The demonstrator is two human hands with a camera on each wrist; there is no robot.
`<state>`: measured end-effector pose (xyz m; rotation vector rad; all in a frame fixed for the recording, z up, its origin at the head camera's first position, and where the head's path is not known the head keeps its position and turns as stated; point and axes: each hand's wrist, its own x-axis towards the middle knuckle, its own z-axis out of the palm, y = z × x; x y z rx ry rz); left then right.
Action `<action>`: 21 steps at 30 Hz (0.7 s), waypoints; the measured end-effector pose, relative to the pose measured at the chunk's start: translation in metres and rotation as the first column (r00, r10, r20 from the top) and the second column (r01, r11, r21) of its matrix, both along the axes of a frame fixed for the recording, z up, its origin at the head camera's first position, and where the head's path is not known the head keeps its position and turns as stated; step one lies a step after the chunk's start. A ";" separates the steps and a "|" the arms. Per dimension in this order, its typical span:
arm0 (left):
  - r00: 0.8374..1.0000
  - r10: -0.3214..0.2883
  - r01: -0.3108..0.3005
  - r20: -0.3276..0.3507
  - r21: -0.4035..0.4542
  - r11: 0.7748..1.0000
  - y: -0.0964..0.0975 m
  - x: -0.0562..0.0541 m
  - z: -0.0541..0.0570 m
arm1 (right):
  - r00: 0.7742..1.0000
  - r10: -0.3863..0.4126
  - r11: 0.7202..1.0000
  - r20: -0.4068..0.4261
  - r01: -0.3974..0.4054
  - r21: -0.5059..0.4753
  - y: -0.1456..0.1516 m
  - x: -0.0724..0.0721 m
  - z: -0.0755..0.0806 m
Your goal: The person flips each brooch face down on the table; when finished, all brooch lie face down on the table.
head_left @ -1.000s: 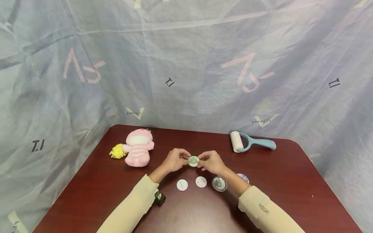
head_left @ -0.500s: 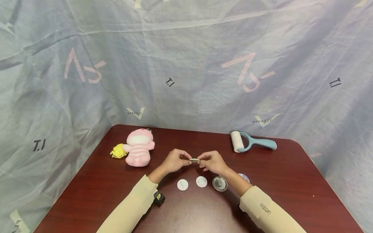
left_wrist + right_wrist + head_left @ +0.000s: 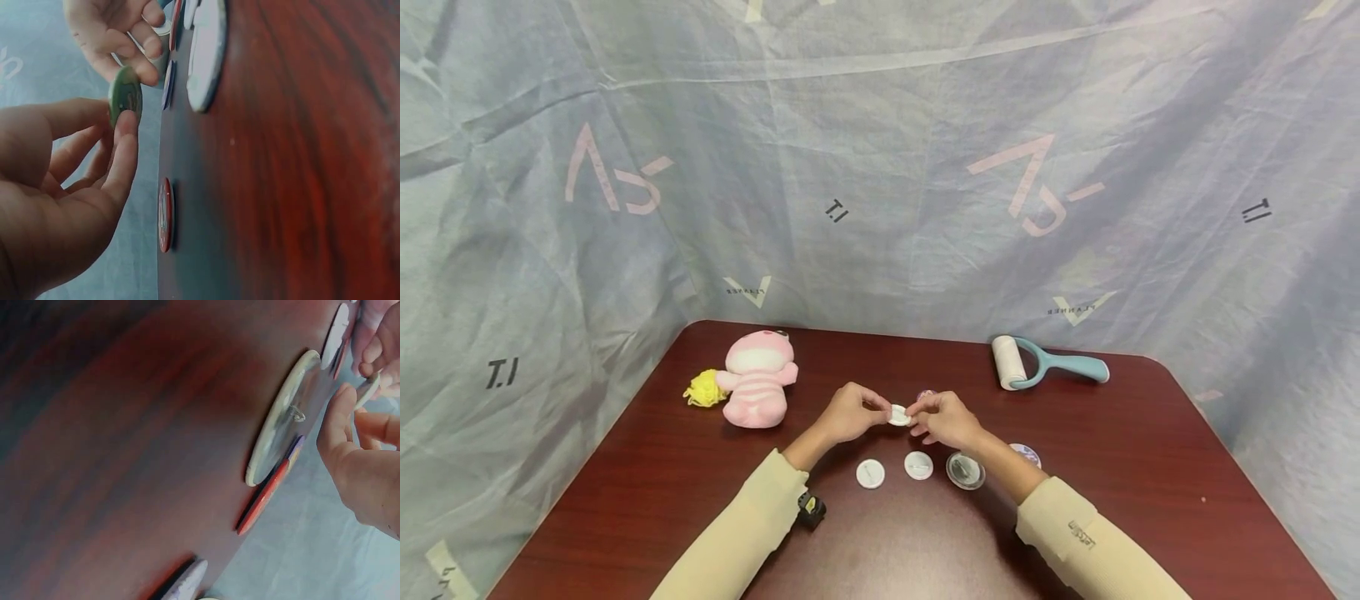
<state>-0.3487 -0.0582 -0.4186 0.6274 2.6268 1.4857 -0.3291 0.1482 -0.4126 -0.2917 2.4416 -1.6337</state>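
Note:
Between both hands, raised over the table, is a round pin badge point(image 3: 899, 415) with its white back toward the head camera. The left wrist view shows its green side point(image 3: 125, 97). My left hand point(image 3: 852, 412) pinches one edge between thumb and fingers. My right hand point(image 3: 951, 419) pinches the opposite edge with its fingertips. Closer to me lie two white-backed badges point(image 3: 870, 474) and a larger badge with a silvery back point(image 3: 966, 471). A purple-and-white badge point(image 3: 1026, 455) is partly hidden by the right forearm. Another small badge point(image 3: 927, 395) shows just behind the right fingers.
On the dark red table point(image 3: 640, 492), a pink plush toy point(image 3: 756, 383) lies at the back left beside a yellow frilly ball point(image 3: 705, 389). A lint roller with a blue handle point(image 3: 1075, 367) lies at the back right. Grey cloth point(image 3: 880, 167) hangs behind the table.
The held badge has turned over, from its green patterned face through edge-on to its white back. A small badge behind the right fingers has come into view. Both hands stay nearly in place.

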 end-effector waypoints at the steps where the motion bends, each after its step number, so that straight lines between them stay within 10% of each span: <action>1: 1.000 0.000 0.000 0.005 -0.001 1.000 0.001 0.000 0.000 | 1.000 -0.009 1.000 0.019 0.009 0.003 -0.001 0.000 0.000; 21: 0.998 0.021 -0.018 0.056 -0.050 0.999 0.003 -0.001 -0.002 | 0.997 0.029 0.995 -0.078 -0.021 0.098 -0.001 -0.004 -0.006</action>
